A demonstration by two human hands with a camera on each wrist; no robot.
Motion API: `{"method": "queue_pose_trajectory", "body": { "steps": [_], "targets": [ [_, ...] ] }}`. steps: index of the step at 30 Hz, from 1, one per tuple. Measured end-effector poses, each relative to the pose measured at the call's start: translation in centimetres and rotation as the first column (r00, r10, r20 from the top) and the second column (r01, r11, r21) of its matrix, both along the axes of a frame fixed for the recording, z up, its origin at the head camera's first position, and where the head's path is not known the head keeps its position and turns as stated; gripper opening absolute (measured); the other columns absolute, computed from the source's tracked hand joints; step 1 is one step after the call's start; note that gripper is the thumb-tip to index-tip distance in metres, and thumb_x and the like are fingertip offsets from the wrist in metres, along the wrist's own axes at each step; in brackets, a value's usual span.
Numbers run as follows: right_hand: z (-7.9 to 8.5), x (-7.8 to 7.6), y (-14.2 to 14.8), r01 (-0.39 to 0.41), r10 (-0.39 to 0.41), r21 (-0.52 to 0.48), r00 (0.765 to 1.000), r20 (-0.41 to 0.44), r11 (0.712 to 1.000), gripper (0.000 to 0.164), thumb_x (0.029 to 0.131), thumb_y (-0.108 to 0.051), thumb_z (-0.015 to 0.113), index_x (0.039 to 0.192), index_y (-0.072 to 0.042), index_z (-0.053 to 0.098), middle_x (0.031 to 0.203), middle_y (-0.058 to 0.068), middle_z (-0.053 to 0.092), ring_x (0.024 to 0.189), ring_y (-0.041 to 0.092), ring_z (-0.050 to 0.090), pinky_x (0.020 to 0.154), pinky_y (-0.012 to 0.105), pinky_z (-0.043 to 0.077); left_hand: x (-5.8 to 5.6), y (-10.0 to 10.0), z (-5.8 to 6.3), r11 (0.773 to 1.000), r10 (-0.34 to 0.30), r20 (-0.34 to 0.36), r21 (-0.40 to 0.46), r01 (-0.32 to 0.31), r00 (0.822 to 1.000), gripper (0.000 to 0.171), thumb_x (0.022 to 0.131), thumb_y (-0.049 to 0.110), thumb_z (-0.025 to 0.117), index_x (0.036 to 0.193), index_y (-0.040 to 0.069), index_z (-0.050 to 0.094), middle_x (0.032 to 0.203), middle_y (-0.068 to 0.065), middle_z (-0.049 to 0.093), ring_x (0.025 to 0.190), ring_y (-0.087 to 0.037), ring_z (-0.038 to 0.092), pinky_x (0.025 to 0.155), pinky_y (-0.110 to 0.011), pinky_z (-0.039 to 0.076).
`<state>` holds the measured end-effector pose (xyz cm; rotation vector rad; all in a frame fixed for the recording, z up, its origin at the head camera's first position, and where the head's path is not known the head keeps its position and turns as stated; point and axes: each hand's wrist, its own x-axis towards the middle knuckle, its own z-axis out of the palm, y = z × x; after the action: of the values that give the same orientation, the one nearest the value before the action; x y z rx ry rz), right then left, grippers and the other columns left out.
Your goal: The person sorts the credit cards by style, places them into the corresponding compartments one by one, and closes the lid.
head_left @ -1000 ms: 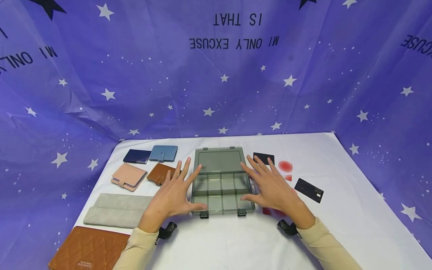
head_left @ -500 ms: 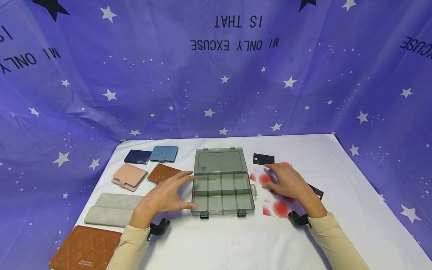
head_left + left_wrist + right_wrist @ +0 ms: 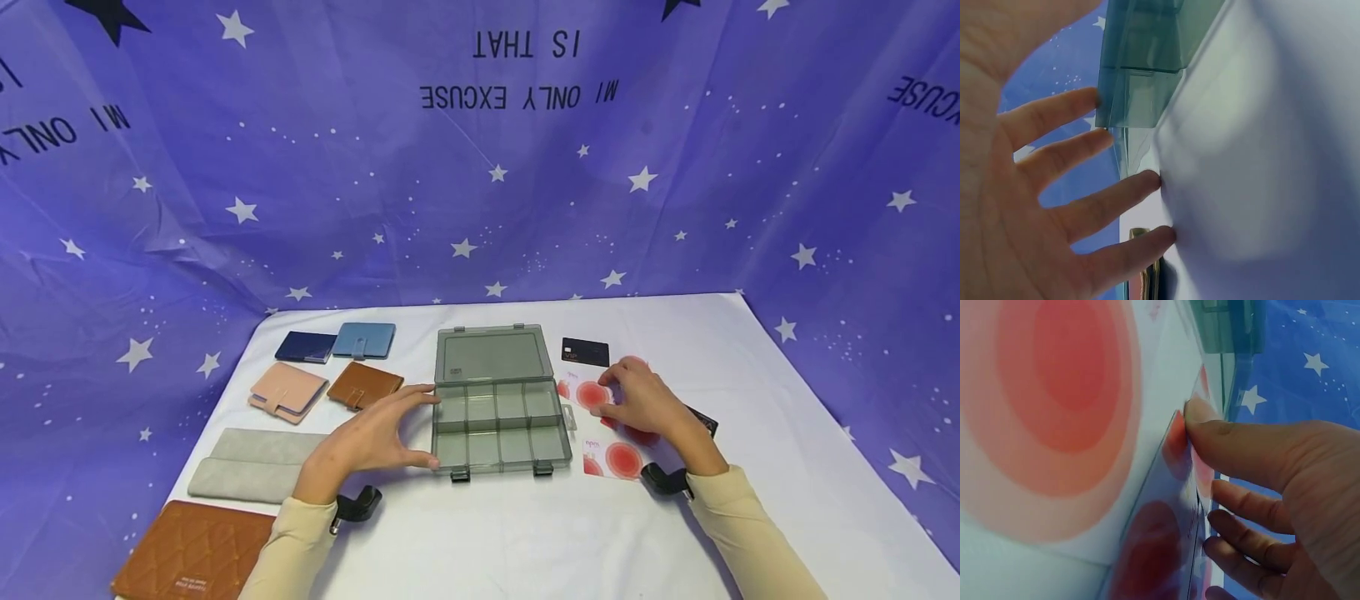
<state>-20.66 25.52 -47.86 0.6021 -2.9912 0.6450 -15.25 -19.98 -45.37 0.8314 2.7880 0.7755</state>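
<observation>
A translucent grey-green compartment box (image 3: 501,427) lies with its lid (image 3: 493,354) folded back. At its left side, my left hand (image 3: 371,429) is spread, fingertips and thumb right at the edge. In the left wrist view the box wall (image 3: 1147,100) meets the index fingertip. My right hand (image 3: 647,404) reaches over several white cards with red circles, thumb and fingers parted around a card (image 3: 591,395). The right wrist view shows the thumb (image 3: 1235,440) at the corner of a card (image 3: 1154,544), other fingers loosely bent beyond. A second red-circle card (image 3: 613,459) lies nearer.
Black VIP cards lie behind the right hand (image 3: 585,352) and partly under the right forearm (image 3: 703,421). At left are a navy holder (image 3: 305,347), blue wallet (image 3: 363,340), pink wallet (image 3: 288,392), brown wallet (image 3: 365,385), grey folded case (image 3: 247,467) and quilted brown case (image 3: 197,550).
Both hands moved apart from above the box: the left to its left edge, the right to the red-circle cards. The box has shifted slightly right.
</observation>
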Motion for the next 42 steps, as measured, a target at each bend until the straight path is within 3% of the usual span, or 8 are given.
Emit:
{"method": "queue_pose_trajectory", "body": {
  "steps": [9,15,19,23,28,31,37,42],
  "targets": [
    [1.4,0.2,0.1,0.047,-0.044,-0.075,0.998,0.048,0.996,0.024,0.097,-0.013,0.079,0.117,-0.010,0.066,0.092,0.005,0.075,0.081,0.021,0.070,0.073,0.048,0.058,0.3,0.5,-0.1,1.000,0.007,0.002,0.014,-0.007,1.000,0.099,0.080,0.054,0.094,0.158,0.011,0.052,0.165,-0.009,0.049,0.150,-0.036,0.049,0.120,-0.056,0.044],
    [3.4,0.9,-0.3,0.105,-0.124,-0.193,0.989,-0.087,0.976,0.019,0.101,-0.011,0.075,0.119,-0.010,0.070,0.092,0.005,0.078,0.082,0.025,0.074,0.071,0.048,0.056,0.3,0.9,0.0,1.000,0.021,0.013,0.021,-0.021,1.000,0.102,0.078,0.053,0.095,0.159,0.013,0.049,0.165,-0.005,0.049,0.148,-0.032,0.051,0.120,-0.054,0.045],
    [4.8,1.5,-2.4,0.055,-0.104,-0.304,0.984,-0.147,0.951,0.018,0.100,-0.011,0.078,0.117,-0.011,0.072,0.091,0.002,0.079,0.086,0.027,0.078,0.079,0.049,0.059,0.2,1.0,0.0,1.000,0.020,0.009,0.021,-0.020,1.000,0.102,0.077,0.055,0.096,0.159,0.014,0.050,0.168,-0.003,0.045,0.144,-0.031,0.055,0.117,-0.054,0.047],
    [5.3,1.7,-5.9,-0.015,-0.025,-0.361,0.994,-0.106,0.932,0.017,0.099,-0.012,0.080,0.115,-0.012,0.074,0.090,-0.001,0.078,0.088,0.023,0.079,0.079,0.045,0.063,0.3,0.8,-0.1,1.000,0.013,0.012,0.028,-0.013,1.000,0.105,0.077,0.055,0.096,0.161,0.014,0.048,0.167,-0.002,0.047,0.144,-0.031,0.055,0.117,-0.054,0.047],
    [4.6,1.8,-10.2,-0.086,0.075,-0.348,0.996,-0.046,0.934,0.016,0.098,-0.013,0.081,0.113,-0.012,0.075,0.088,-0.004,0.077,0.084,0.015,0.076,0.073,0.037,0.060,0.3,0.5,-0.2,0.999,-0.012,0.013,0.033,0.011,1.000,0.108,0.077,0.053,0.096,0.163,0.013,0.044,0.166,-0.004,0.048,0.147,-0.031,0.052,0.118,-0.055,0.046],
    [3.7,1.7,-12.0,-0.116,0.115,-0.318,0.993,-0.021,0.941,0.015,0.099,-0.016,0.080,0.113,-0.014,0.075,0.089,-0.005,0.078,0.081,0.010,0.073,0.073,0.036,0.059,0.3,0.4,-0.2,0.999,-0.025,0.021,0.039,0.024,0.999,0.103,0.078,0.052,0.096,0.160,0.012,0.048,0.170,-0.006,0.042,0.149,-0.033,0.050,0.118,-0.057,0.046],
    [2.6,1.2,-14.6,-0.135,0.123,-0.272,0.991,-0.061,0.953,0.012,0.099,-0.020,0.081,0.108,-0.018,0.075,0.086,-0.008,0.078,0.076,0.006,0.071,0.069,0.035,0.058,0.3,0.4,-0.3,0.999,-0.033,0.025,0.040,0.032,0.999,0.098,0.080,0.054,0.093,0.157,0.011,0.052,0.172,-0.006,0.038,0.149,-0.036,0.049,0.116,-0.059,0.047],
    [1.8,1.1,-16.0,-0.139,0.127,-0.206,0.989,-0.070,0.969,0.011,0.099,-0.025,0.081,0.107,-0.020,0.076,0.077,-0.012,0.073,0.063,0.001,0.060,0.059,0.027,0.050,0.3,0.5,-0.2,0.999,-0.027,0.036,0.036,0.025,0.999,0.096,0.081,0.055,0.093,0.157,0.012,0.052,0.172,-0.005,0.038,0.149,-0.036,0.050,0.116,-0.061,0.047]
  ]
}}
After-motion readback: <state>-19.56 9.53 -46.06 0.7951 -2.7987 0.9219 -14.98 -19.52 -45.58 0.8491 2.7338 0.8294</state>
